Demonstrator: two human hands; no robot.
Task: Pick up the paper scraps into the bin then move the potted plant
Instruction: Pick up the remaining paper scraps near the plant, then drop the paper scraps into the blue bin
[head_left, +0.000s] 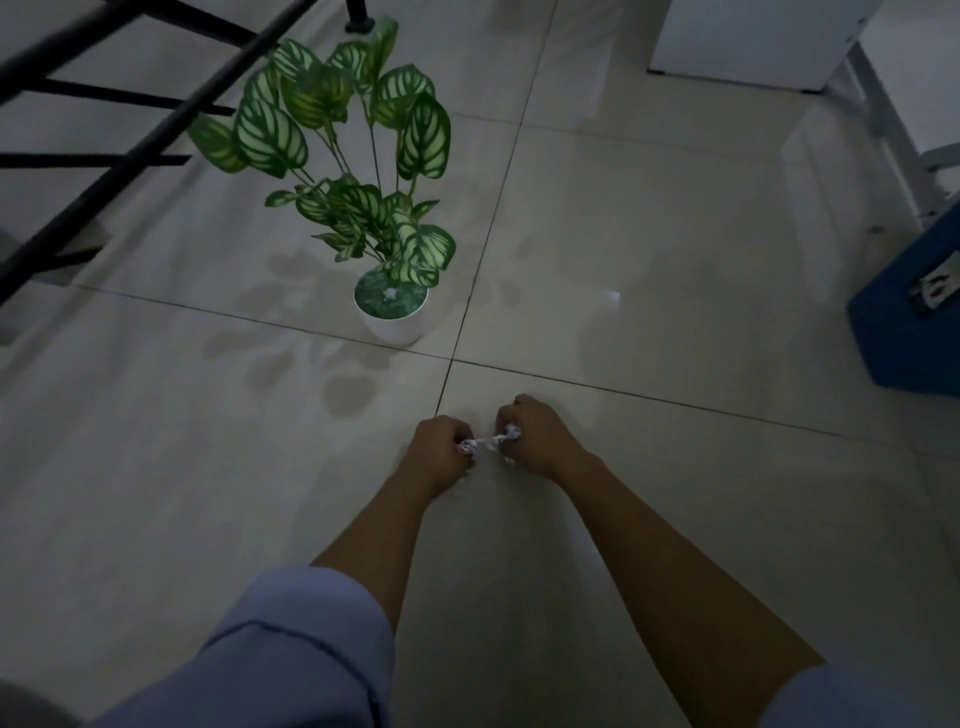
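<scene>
Head view: hands (488, 444) around paper scraps (487, 442).

Dim light. Glossy pale tile floor (649, 249), dark grout lines. Black metal frame (130, 135) top-left, white cabinet (748, 41) top-right.

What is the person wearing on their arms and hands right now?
Both hands, left hand and right hand, are bare: no gloves, rings or watch visible. The forearms are uncovered. A light blue sleeve is pushed up on the left arm; a similar pale sleeve edge shows on the right.
</scene>
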